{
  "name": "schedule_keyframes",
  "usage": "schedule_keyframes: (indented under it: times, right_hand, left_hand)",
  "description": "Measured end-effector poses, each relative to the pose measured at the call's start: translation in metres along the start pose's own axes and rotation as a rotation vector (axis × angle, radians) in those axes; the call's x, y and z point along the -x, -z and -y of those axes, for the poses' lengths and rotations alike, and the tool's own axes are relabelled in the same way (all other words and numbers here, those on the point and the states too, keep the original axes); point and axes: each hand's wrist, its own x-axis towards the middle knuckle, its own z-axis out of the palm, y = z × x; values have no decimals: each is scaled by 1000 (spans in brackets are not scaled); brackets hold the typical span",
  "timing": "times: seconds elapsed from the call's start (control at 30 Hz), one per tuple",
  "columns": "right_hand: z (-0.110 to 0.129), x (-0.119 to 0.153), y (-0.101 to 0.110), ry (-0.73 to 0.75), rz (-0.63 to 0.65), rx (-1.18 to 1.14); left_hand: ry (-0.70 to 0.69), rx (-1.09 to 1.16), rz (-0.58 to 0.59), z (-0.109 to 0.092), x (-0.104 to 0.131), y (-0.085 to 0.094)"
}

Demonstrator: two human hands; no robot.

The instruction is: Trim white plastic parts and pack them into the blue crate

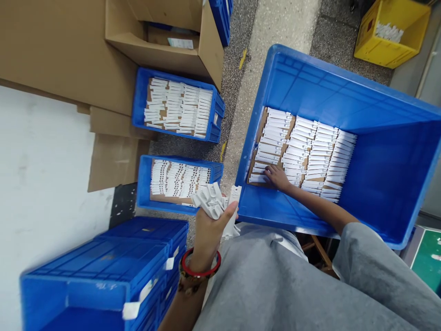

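My left hand, with a red bangle at the wrist, is closed around a bunch of white plastic strips in front of my body. Over in the large blue bin, my right hand reaches down to the near left end of the rows of white plastic strips. Its fingers touch a strip there, but the fingertips are partly hidden, so whether they grip it is unclear. The strips lie in several neat rows on brown cardboard.
Two smaller blue crates with rows of white strips stand to the left. Beyond them is an open cardboard box. Stacked blue crates are at lower left. A yellow crate with white pieces sits at upper right.
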Motion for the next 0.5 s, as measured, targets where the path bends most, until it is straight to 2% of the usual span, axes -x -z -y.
schedule_keyframes:
  times: [0.17,0.3,0.5]
  right_hand:
    - [-14,-15,4,-56,-38,12]
    - [-16,-20,2,-95,-45,23]
    - [-13,-12,-2,-21,-39,22]
  left_hand:
    - [-19,-30,17,4,-2,2]
    - [-11,-35,9,3,-1,1]
    - [12,-22,-5,-2,1,-2]
